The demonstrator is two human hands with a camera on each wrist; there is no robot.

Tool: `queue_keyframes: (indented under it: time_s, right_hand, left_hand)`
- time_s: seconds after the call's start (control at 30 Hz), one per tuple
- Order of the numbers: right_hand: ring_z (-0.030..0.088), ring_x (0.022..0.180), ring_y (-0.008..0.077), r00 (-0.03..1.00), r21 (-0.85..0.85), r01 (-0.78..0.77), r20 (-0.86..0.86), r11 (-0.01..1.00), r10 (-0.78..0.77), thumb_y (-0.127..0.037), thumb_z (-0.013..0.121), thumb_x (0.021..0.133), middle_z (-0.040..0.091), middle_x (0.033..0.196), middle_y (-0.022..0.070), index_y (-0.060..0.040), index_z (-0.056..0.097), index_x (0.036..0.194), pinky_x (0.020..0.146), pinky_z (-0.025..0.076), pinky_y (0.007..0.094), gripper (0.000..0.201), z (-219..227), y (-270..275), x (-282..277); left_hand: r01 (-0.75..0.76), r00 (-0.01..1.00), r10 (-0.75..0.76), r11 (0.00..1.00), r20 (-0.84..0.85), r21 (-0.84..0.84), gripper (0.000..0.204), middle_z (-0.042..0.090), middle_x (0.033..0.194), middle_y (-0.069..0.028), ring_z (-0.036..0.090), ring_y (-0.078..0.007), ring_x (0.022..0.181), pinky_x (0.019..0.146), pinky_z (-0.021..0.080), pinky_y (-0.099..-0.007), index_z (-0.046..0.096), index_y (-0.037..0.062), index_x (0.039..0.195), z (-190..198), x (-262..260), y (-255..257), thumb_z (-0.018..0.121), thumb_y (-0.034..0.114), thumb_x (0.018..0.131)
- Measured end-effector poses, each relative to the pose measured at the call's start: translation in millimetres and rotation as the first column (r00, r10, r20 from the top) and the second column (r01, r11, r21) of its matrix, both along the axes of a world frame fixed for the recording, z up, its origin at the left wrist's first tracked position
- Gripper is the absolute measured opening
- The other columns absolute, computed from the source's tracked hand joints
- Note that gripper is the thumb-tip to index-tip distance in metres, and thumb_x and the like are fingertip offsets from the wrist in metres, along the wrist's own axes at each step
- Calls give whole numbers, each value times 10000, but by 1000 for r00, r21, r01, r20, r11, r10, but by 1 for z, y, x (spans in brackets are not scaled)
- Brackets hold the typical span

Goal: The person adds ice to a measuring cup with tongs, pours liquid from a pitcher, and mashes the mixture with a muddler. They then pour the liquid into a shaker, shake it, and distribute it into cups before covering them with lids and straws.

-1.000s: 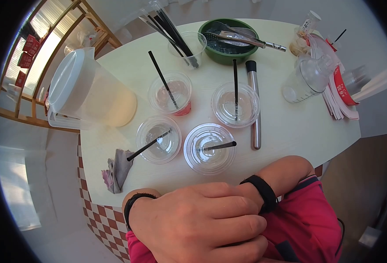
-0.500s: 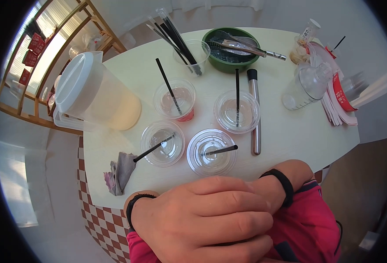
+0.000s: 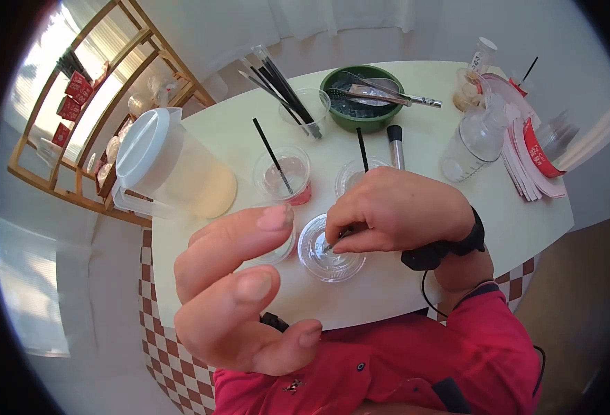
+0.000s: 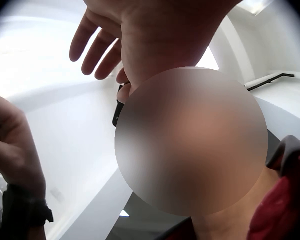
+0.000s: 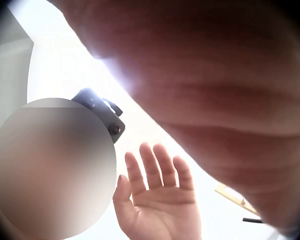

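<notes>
My right hand [image 3: 405, 211] is over the front plastic cup [image 3: 318, 266], its thumb and fingertips pinching the dark straw [image 3: 330, 245] that stands in the lid. Raised close to the head camera, my left hand [image 3: 239, 290] holds nothing and its fingers are loosely bent. The right wrist view shows that left hand's palm [image 5: 162, 210] with the fingers spread. Behind the left hand, the front-left cup [image 3: 287, 250] is mostly hidden. Farther back stand a cup with a pink bottom [image 3: 299, 195] and another lidded cup [image 3: 344, 176], partly covered by my right hand, each with a black straw.
At the left stands a lidded pitcher [image 3: 211, 183] of pale liquid. Toward the back are a cup of straws [image 3: 318, 104] and a green bowl [image 3: 360, 123] with tongs. A muddler [image 3: 396, 149] lies behind my right hand. A clear shaker [image 3: 467, 152] stands at the right.
The hands were clasped together at the table's near edge; they have parted. The right hand has moved forward onto the front cup's straw, and the left has risen toward the camera.
</notes>
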State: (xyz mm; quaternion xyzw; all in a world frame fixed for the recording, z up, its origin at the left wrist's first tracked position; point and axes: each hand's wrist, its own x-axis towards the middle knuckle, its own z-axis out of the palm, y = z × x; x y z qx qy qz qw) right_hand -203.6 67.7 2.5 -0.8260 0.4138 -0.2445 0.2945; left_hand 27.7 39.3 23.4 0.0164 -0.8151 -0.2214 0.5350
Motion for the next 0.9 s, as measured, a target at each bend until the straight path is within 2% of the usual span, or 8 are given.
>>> queue_keyframes:
  time_s: [0.23,0.27,0.37,0.43,0.5,0.57,0.7,0.9]
  right_hand:
    - [594,603,163,948,46,133,284,990,-140,-170,783,854,683,726,90,-44,748,903,583,460,286,139,26,15,-35]
    - [534,607,70,898,2,197,401,980,-181,-175,801,878,681,706,35,-29,750,891,560,417,235,155,25,17,-40]
    - [460,601,31,539,-90,481,815,872,-213,-287,610,1042,617,715,-37,-21,694,889,539,347,214,318,21,11,-54]
    - [459,577,55,371,-20,711,860,703,-351,-342,504,1086,556,712,-20,-42,647,934,545,379,244,365,22,5,-56]
    - [450,577,54,323,40,748,850,663,-416,-351,475,1100,544,712,-22,-46,639,940,544,374,246,382,22,-1,-60]
    - [435,603,27,419,87,628,800,773,-430,-314,523,1083,581,715,-41,-33,671,907,535,331,219,364,13,-7,-68]
    - [462,603,85,743,-15,645,246,764,-622,-323,665,980,554,690,-1,-18,665,982,546,377,292,305,-7,-29,-56]
    - [418,599,112,933,35,353,56,935,-355,-285,736,907,486,636,30,17,675,876,553,357,295,310,-23,-41,-55]
  left_hand:
    - [-141,935,32,948,354,285,788,534,1415,-235,620,-312,1178,898,553,-410,425,39,1470,-38,-2,11,804,62,779]
    - [-159,909,7,931,417,330,826,523,1443,-200,605,-299,1212,921,545,-390,417,34,1488,-42,-3,12,814,37,764]
    - [-203,881,47,936,471,287,805,521,1445,-198,602,-298,1222,941,536,-385,441,38,1479,-58,-5,5,821,51,769]
    - [-240,853,81,938,516,249,683,542,1415,-197,587,-347,1247,992,514,-405,524,34,1411,-52,-13,3,808,72,790]
    - [-240,808,119,961,578,138,621,553,1393,-201,577,-381,1259,1019,501,-429,557,33,1377,-47,-20,-2,799,105,809]
    - [-239,748,145,969,648,60,588,550,1406,-196,562,-375,1275,1034,481,-431,577,37,1358,-47,-31,-5,790,155,823]
    - [-212,644,225,971,731,-112,581,544,1416,-199,533,-397,1294,1063,449,-468,577,43,1357,-52,-54,-11,763,285,862]
    - [-184,501,258,965,826,-189,596,537,1422,-206,539,-400,1285,1070,437,-476,571,38,1363,-56,-63,-11,716,374,892]
